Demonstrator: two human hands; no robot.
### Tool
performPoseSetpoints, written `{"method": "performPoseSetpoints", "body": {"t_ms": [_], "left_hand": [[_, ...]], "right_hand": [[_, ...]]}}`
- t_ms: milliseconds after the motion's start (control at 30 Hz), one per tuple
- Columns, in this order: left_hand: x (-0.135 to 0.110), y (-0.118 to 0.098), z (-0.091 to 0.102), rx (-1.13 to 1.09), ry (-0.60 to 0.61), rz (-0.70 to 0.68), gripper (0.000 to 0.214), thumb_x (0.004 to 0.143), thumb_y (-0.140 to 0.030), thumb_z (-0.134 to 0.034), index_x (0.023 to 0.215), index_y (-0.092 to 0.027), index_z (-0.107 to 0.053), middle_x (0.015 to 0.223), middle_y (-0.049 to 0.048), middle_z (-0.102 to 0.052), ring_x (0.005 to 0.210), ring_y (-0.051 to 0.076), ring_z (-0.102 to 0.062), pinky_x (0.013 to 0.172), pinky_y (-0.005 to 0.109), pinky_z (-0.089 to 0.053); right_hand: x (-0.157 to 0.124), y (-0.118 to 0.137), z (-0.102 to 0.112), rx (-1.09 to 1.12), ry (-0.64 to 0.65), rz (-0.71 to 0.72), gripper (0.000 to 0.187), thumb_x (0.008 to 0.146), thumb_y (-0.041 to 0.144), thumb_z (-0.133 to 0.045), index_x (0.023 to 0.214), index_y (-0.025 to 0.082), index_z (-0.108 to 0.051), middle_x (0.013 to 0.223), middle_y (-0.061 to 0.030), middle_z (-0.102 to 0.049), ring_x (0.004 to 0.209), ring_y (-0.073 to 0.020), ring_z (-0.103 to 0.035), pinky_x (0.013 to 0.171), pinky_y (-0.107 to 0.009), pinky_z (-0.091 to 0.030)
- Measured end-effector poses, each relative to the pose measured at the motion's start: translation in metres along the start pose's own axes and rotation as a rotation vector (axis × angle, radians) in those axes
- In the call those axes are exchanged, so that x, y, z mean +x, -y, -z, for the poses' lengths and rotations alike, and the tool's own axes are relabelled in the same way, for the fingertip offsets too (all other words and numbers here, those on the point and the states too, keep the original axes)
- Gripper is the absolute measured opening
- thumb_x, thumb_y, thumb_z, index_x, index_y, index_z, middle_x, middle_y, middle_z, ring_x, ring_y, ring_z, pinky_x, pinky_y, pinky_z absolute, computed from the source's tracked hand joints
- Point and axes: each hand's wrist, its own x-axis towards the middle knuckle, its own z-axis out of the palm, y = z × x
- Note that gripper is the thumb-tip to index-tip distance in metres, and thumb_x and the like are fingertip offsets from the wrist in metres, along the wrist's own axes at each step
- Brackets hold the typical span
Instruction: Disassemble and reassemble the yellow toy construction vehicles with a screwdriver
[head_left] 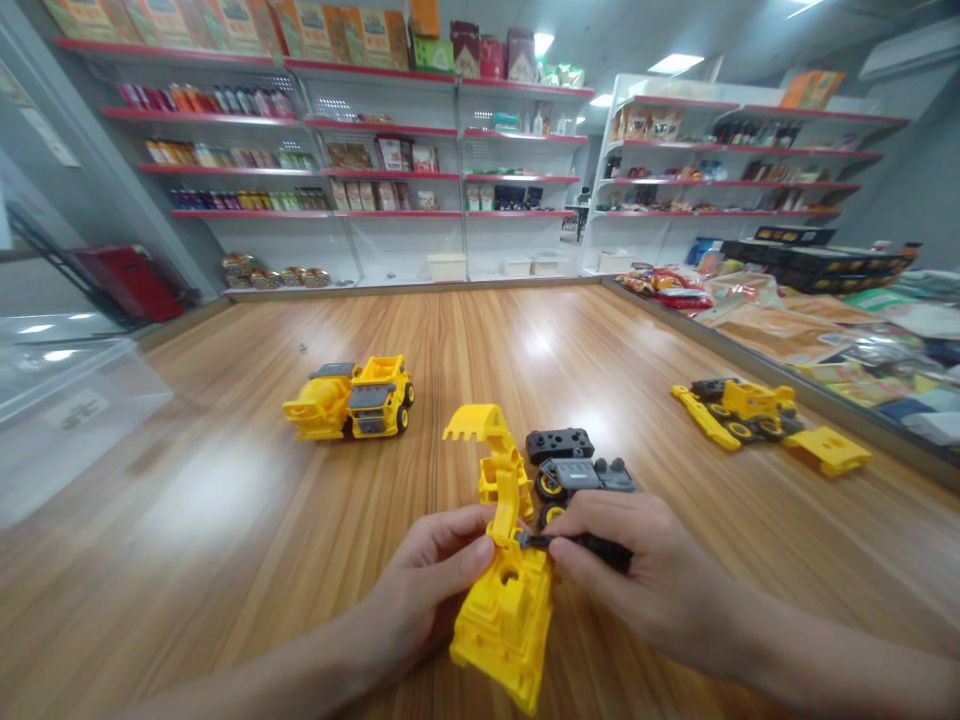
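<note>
My left hand is closed on a yellow toy excavator body, pinching it near the base of its arm. The arm rises away from me and ends in a toothed bucket. In my right hand is a small black screwdriver, held sideways. Its tip meets a grey piece at the joint where arm and body join. Just beyond lie a yellow cab-like part, a grey wheeled chassis and a black block with holes.
Two assembled yellow toy trucks stand side by side at the left. Loose yellow vehicle parts lie at the right. A clear plastic bin is at the left edge. Packaged goods border the wooden table on the right; stocked shelves rise behind.
</note>
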Motion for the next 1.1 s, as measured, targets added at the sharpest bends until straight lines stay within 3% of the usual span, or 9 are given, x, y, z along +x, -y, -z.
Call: {"method": "performPoseSetpoints", "body": {"t_ms": [467, 700, 933, 1100], "left_hand": [[0.001, 0.007, 0.012, 0.22, -0.005, -0.037, 0.031, 0.093, -0.023, -0.055, 0.122, -0.018, -0.066, 0.109, 0.01, -0.072, 0.094, 0.017, -0.065, 0.085, 0.028, -0.047], [0.0, 0.006, 0.011, 0.241, 0.023, -0.067, 0.031, 0.093, -0.023, -0.055, 0.122, -0.017, -0.066, 0.101, 0.0087, -0.073, 0.087, 0.015, -0.065, 0.077, 0.024, -0.048], [-0.001, 0.004, 0.007, 0.269, 0.018, -0.06, 0.031, 0.093, -0.024, -0.056, 0.122, -0.018, -0.066, 0.101, 0.0085, -0.073, 0.087, 0.014, -0.064, 0.077, 0.023, -0.048], [-0.002, 0.001, 0.004, 0.296, 0.009, -0.054, 0.029, 0.092, -0.027, -0.058, 0.117, -0.019, -0.07, 0.096, 0.0068, -0.074, 0.083, 0.014, -0.064, 0.074, 0.022, -0.047]], "right_hand": [[-0.003, -0.004, 0.001, -0.042, -0.046, 0.122, 0.01, 0.088, 0.011, -0.057, 0.085, 0.014, -0.067, 0.075, -0.0019, -0.063, 0.066, -0.0097, -0.058, 0.061, -0.021, -0.043], [-0.004, 0.0, 0.002, -0.049, -0.017, 0.081, 0.011, 0.087, 0.01, -0.056, 0.08, 0.015, -0.063, 0.069, 0.0013, -0.062, 0.06, -0.0075, -0.056, 0.057, -0.02, -0.04], [-0.008, -0.006, 0.0, -0.193, -0.011, 0.215, 0.009, 0.089, 0.011, -0.055, 0.089, 0.016, -0.063, 0.076, -0.0016, -0.062, 0.066, -0.0122, -0.055, 0.061, -0.025, -0.039], [-0.01, -0.002, 0.0, -0.172, -0.006, 0.2, 0.01, 0.088, 0.008, -0.054, 0.086, 0.015, -0.061, 0.073, -0.0006, -0.059, 0.063, -0.0116, -0.053, 0.058, -0.025, -0.037]]}}
